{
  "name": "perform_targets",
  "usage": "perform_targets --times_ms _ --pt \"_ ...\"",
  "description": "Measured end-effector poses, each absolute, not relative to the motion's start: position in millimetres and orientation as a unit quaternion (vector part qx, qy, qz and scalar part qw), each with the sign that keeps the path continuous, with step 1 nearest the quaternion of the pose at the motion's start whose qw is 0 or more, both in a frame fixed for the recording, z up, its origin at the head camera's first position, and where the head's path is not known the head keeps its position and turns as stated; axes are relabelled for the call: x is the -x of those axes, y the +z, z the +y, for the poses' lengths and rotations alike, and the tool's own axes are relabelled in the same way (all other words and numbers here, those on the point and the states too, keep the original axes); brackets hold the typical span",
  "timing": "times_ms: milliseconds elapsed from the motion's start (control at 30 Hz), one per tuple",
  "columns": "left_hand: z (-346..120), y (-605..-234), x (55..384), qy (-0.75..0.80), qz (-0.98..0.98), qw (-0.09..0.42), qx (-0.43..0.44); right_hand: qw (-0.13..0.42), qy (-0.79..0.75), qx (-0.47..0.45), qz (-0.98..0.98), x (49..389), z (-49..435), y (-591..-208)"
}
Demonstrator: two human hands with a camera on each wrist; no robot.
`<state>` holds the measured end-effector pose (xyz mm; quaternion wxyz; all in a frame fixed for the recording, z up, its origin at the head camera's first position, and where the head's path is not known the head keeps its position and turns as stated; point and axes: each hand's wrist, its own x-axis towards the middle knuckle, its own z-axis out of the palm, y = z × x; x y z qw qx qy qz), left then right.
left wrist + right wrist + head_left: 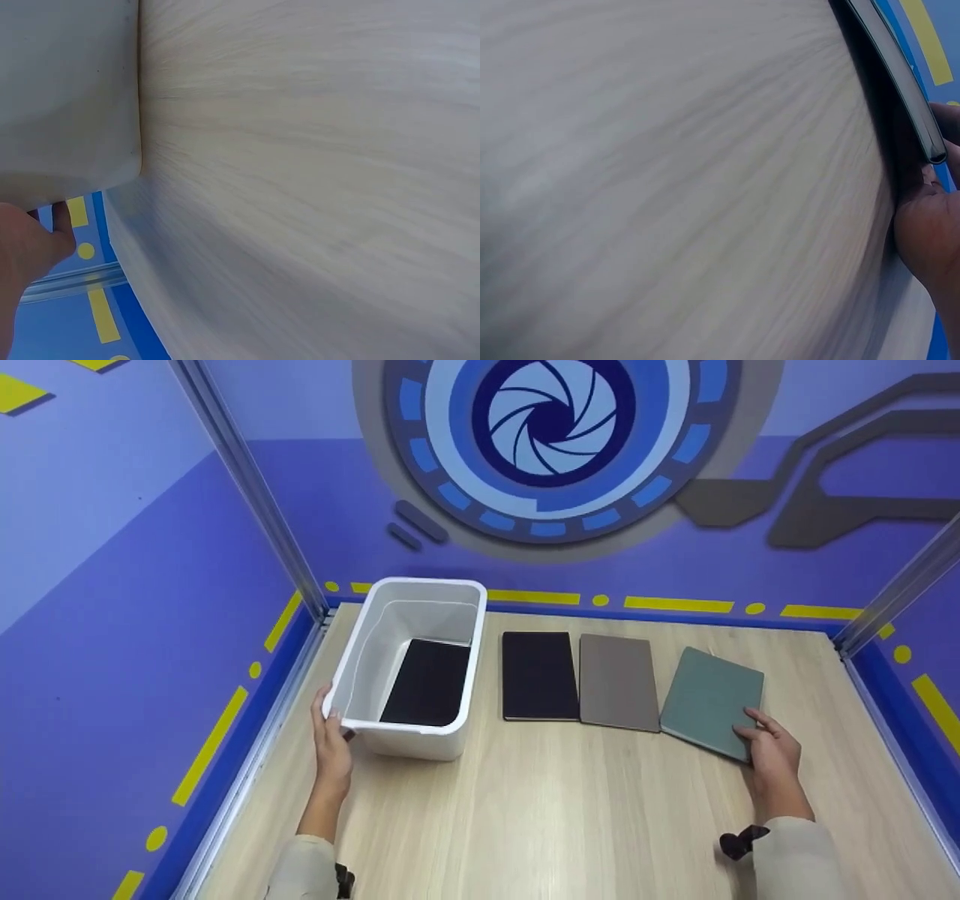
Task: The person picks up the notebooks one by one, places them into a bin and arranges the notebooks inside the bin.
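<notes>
Right hand grips the near corner of the green notebook, its edge raised off the wooden table. Left hand holds the white bin by its near corner. One black notebook lies inside; a second black notebook and a brown notebook lie outside, apparently unsorted.
</notes>
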<state>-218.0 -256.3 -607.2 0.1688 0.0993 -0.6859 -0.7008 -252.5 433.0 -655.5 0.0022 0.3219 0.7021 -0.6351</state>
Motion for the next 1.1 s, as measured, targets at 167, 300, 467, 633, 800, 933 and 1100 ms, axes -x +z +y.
perform_targets --times_ms 167,300,467,633,800,933,1100 --pt "-258.8 -606.5 218.3 -0.693 -0.697 0.158 -0.096 0.007 -0.634 -0.331 0.699 255.5 435.1 -655.3" --pt "-260.6 -603.9 218.5 -0.683 -0.710 0.148 -0.086 0.005 -0.634 -0.333 0.697 256.5 436.6 -655.0" --pt "-261.6 -601.7 219.3 -0.679 -0.714 0.153 -0.082 0.003 -0.641 -0.328 0.694 257.2 434.8 -653.6" --pt "-261.6 -602.7 220.5 -0.674 -0.717 0.157 -0.076 0.001 -0.650 -0.327 0.686 254.8 434.0 -652.9" --pt "-260.5 -602.3 223.1 -0.672 -0.719 0.163 -0.071 0.002 -0.635 -0.321 0.702 251.7 436.2 -653.3" --pt "-260.0 -602.9 223.8 -0.671 -0.718 0.168 -0.075 0.002 -0.628 -0.324 0.708 252.1 436.5 -654.6" --pt "-262.8 -604.9 222.2 -0.670 -0.718 0.173 -0.075 0.010 -0.628 -0.325 0.707 254.5 435.4 -655.9"
